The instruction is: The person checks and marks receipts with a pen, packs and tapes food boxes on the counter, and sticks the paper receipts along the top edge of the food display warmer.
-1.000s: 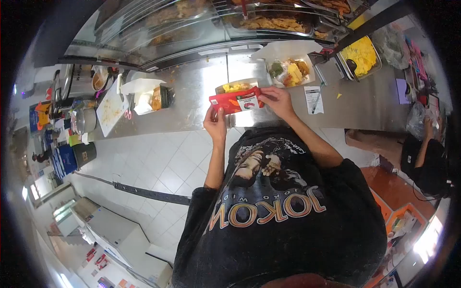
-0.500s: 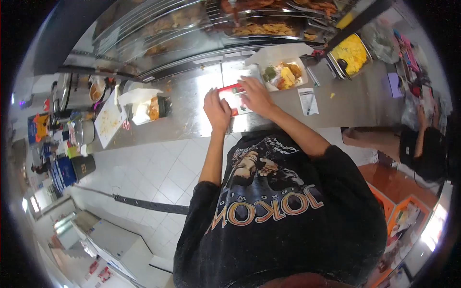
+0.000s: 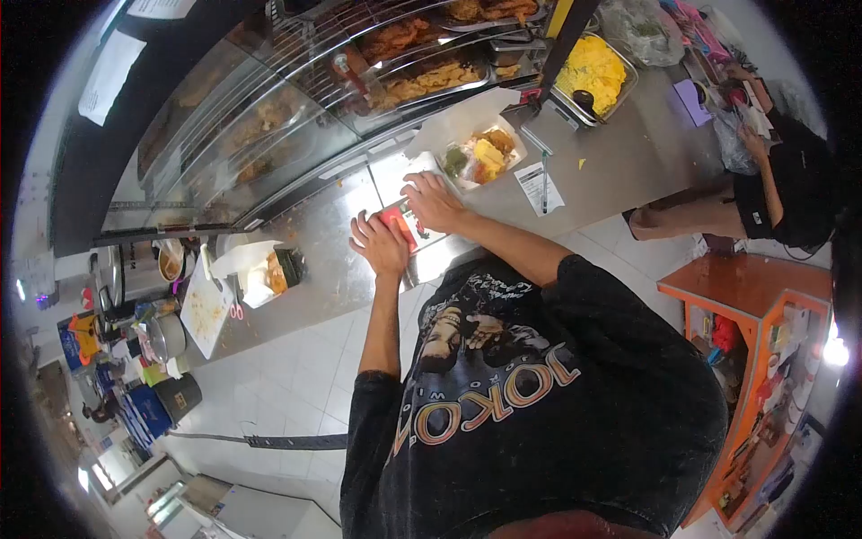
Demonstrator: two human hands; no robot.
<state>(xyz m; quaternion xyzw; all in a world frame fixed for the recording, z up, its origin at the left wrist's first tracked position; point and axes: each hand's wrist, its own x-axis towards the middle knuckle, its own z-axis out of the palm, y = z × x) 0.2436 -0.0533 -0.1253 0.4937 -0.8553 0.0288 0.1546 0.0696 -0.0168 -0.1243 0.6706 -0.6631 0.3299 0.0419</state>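
The red carton (image 3: 395, 221) lies on the steel desk (image 3: 637, 144), partly hidden by the person's two hands. The left hand (image 3: 380, 244) spreads bent fingers over its left part, and the right hand (image 3: 434, 203) curls over its right; whether either grips it or only presses cannot be told.

Just right of the carton stands an open box (image 3: 462, 119) of food, its lid folded back. Farther right are a printed slip (image 3: 530, 187) with a pen (image 3: 544, 184) across it, and, beyond them, a tray of yellow food (image 3: 593, 76). Left of the carton are a second open box (image 3: 242, 258), scissors (image 3: 236, 312) with pinkish handles and a stained white cutting board (image 3: 206, 314).

Behind the carton rises a glass display case (image 3: 193, 171) holding trays of fried food. On the carton's near side, pale floor tiles (image 3: 296, 382) run below the desk; to its far right, another person (image 3: 799, 175) stands near an orange cabinet (image 3: 718, 286).
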